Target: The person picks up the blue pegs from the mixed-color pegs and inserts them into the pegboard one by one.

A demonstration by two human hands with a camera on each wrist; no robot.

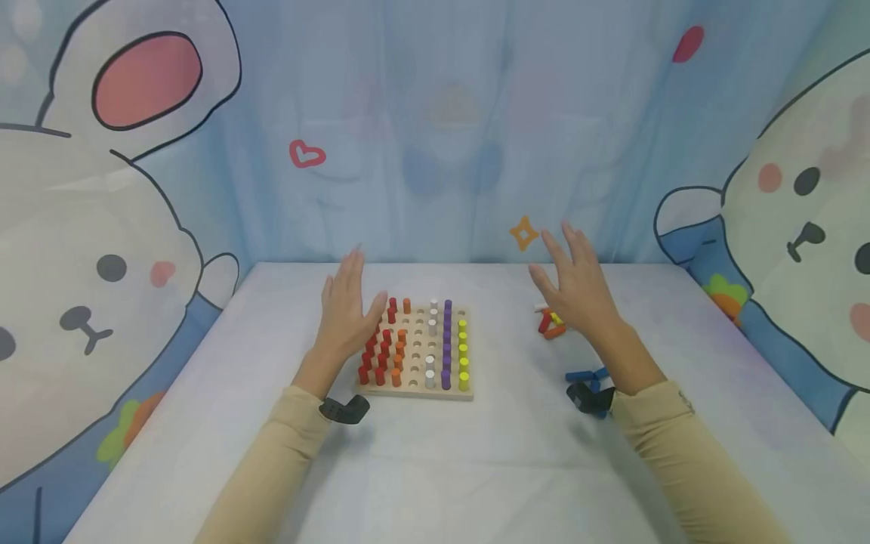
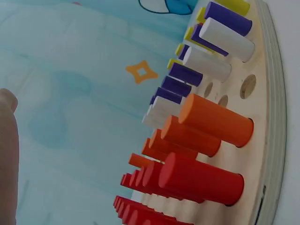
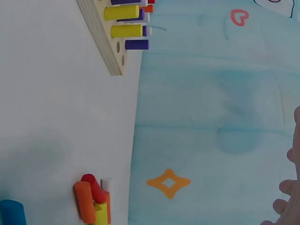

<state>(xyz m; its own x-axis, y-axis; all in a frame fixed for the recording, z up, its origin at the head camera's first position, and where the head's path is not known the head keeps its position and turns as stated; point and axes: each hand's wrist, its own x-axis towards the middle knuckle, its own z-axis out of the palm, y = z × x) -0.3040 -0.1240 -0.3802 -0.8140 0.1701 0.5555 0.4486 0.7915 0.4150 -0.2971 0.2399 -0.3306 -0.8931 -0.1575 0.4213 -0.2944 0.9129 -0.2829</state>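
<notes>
A wooden pegboard point(image 1: 416, 393) lies on the table with columns of red pegs point(image 1: 379, 375), orange pegs point(image 1: 396, 378), white pegs point(image 1: 430, 379), purple pegs point(image 1: 445, 379) and yellow pegs point(image 1: 464, 381) upright in its holes. Several holes between orange and white are bare. Raised over the board's left side, my left hand point(image 1: 343, 306) has straight fingers and a spread thumb, hiding some red pegs. My right hand point(image 1: 579, 291) is held up at the right, fingers spread, holding nothing. Below it lies a small mixed pile with a red peg point(image 3: 93, 188) and an orange peg point(image 3: 84, 202).
Several blue pegs point(image 1: 580, 375) lie loose near the right wrist, partly hidden by the black wrist camera point(image 1: 590, 398). A white cloth covers the table point(image 1: 435, 468). A light blue curtain point(image 1: 408, 151) with cartoon figures hangs behind it and at both sides.
</notes>
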